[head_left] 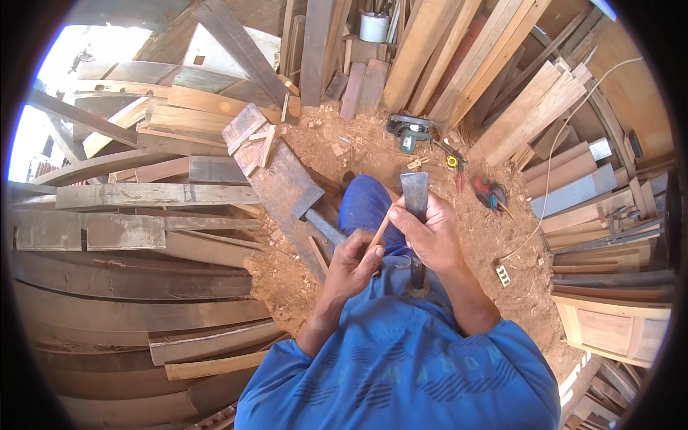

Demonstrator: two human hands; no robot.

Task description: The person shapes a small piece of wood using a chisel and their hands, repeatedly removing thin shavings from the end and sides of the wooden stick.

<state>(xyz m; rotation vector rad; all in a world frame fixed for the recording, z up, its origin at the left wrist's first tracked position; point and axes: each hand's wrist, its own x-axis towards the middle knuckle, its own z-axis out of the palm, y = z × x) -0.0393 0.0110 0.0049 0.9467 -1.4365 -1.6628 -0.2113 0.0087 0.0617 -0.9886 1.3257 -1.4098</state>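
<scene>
Part of the chisel [414, 192] is hidden by the right hand [435, 233], the lower end of the wooden strip [382, 231] by the left hand [354, 266]. The blue shirt [401, 380] is cut off at the bottom.

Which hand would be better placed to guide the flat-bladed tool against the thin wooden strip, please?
Probably the right: the right hand grips the flat-bladed tool close to the thin wooden strip, while the left hand holds that strip's near end and seems better suited to steadying it.
</scene>
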